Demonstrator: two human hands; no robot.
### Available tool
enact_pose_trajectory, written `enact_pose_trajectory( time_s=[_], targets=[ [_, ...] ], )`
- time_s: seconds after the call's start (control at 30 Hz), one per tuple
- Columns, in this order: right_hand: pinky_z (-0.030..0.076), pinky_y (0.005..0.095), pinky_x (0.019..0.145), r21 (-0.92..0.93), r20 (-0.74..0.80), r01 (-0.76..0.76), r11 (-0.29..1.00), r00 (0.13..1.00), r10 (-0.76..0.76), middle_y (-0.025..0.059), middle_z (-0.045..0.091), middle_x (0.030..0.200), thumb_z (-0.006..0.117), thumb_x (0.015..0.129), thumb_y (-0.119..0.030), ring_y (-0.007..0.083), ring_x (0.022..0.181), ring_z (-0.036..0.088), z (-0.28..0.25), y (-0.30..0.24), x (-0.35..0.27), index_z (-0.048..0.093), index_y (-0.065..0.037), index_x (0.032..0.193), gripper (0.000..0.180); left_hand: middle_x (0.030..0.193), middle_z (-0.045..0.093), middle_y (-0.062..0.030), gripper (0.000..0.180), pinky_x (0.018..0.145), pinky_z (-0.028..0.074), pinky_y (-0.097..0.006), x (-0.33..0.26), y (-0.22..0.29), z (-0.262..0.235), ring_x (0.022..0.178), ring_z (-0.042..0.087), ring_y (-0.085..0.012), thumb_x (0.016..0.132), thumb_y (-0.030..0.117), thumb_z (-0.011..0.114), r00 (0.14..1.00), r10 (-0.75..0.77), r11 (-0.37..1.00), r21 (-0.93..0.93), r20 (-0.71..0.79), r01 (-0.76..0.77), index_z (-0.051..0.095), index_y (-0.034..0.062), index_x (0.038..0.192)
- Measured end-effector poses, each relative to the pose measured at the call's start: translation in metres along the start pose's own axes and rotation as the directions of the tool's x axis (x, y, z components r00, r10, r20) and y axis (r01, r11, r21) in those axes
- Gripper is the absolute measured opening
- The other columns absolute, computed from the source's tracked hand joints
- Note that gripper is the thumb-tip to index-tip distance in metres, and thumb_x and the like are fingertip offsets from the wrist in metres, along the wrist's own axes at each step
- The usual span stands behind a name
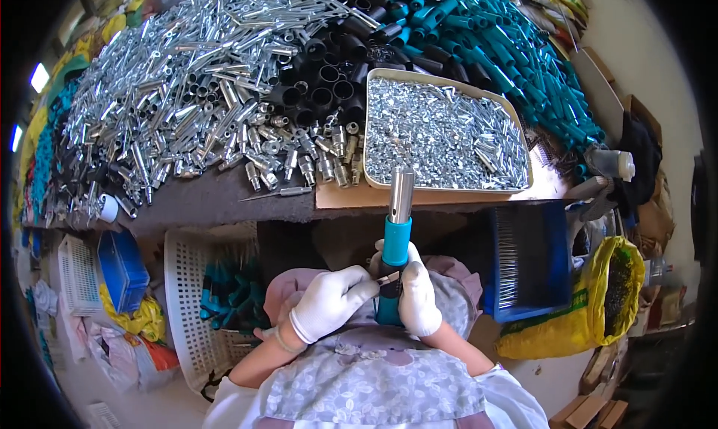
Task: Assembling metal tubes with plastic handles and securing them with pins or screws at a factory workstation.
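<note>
My right hand [417, 298], in a white glove, grips a teal tool handle [395, 246] upright, with a silver metal tube [402, 193] sticking out of its top. Gloved as well, my left hand [329, 302] pinches a small metal piece [387, 279] against the side of the handle. Both hands are low in front of my lap, just below the table's front edge.
A tray [516, 118] of small silver parts lies on the table ahead. Behind it are heaps of silver tubes [202, 77], black tubes [336, 77] and teal handles [493, 47]. A white basket [191, 294] with teal handles, a blue bin [523, 264] and a yellow sack [591, 302] stand below.
</note>
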State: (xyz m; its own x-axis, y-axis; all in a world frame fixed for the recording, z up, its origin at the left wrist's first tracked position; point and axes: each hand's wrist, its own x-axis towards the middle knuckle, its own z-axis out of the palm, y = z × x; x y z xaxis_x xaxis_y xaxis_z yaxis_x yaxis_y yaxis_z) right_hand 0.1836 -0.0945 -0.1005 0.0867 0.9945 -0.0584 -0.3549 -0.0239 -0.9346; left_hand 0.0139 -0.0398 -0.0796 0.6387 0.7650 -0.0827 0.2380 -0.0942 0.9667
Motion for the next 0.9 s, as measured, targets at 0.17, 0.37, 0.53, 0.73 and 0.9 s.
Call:
enact_pose_trajectory(
  time_s=[0.17,0.37,0.53,0.73,0.9],
  targets=[
    [0.046,0.0282,0.088,-0.01,-0.013,0.032,0.999,0.999,-0.032,0.0061,0.058,0.109,0.061,0.092,-0.069,0.0126,0.096,0.056,0.0,-0.005,-0.002,0.046,-0.005,0.139,0.081,0.071,0.061,-0.0111,0.025,0.063,0.049,-0.033,-0.002,-0.005,0.006,0.065,0.057,-0.0162,0.1,0.024,0.066,0.999,0.008,0.996,-0.084,-0.044,-0.011,0.068,0.0003,0.094],
    [0.047,0.0284,0.087,-0.015,0.055,-0.04,0.999,0.998,0.041,0.0064,0.057,0.11,0.072,0.083,-0.004,0.0117,0.095,0.054,0.004,-0.02,-0.001,0.04,-0.004,0.143,0.068,0.069,0.057,-0.0038,0.033,0.061,0.045,-0.03,-0.008,-0.005,0.009,0.066,0.052,-0.011,0.101,0.032,0.067,0.994,0.011,0.988,-0.155,-0.108,-0.027,0.066,0.0008,0.09],
    [0.048,0.0276,0.081,-0.078,0.037,0.084,0.993,0.996,-0.081,0.0069,0.058,0.107,0.073,0.081,-0.005,0.0112,0.089,0.055,0.005,-0.013,0.001,0.042,-0.004,0.139,0.065,0.071,0.057,-0.002,0.033,0.06,0.044,-0.027,-0.012,-0.006,0.023,0.067,0.051,-0.009,0.1,0.032,0.069,0.971,0.042,0.955,-0.276,-0.235,-0.108,0.066,0.0005,0.09],
    [0.048,0.0264,0.076,-0.066,-0.091,0.17,0.983,0.98,-0.176,0.0074,0.059,0.104,0.066,0.078,0.001,0.0104,0.084,0.055,0.017,-0.011,0.004,0.043,-0.003,0.135,0.062,0.073,0.055,0.0011,0.039,0.06,0.041,-0.025,-0.005,0.001,0.028,0.067,0.048,-0.0069,0.099,0.037,0.069,0.944,0.088,0.959,-0.23,-0.319,-0.167,0.063,0.0001,0.089],
    [0.048,0.0263,0.076,-0.044,-0.156,0.203,0.978,0.966,-0.207,0.0067,0.058,0.101,0.067,0.077,0.002,0.0106,0.082,0.053,0.022,-0.014,0.006,0.044,-0.003,0.133,0.061,0.073,0.056,0.0011,0.037,0.06,0.042,-0.025,-0.003,0.001,0.03,0.068,0.049,-0.0066,0.099,0.035,0.07,0.942,0.046,0.942,-0.3,-0.331,-0.152,0.063,-0.0007,0.089]
  ],
)
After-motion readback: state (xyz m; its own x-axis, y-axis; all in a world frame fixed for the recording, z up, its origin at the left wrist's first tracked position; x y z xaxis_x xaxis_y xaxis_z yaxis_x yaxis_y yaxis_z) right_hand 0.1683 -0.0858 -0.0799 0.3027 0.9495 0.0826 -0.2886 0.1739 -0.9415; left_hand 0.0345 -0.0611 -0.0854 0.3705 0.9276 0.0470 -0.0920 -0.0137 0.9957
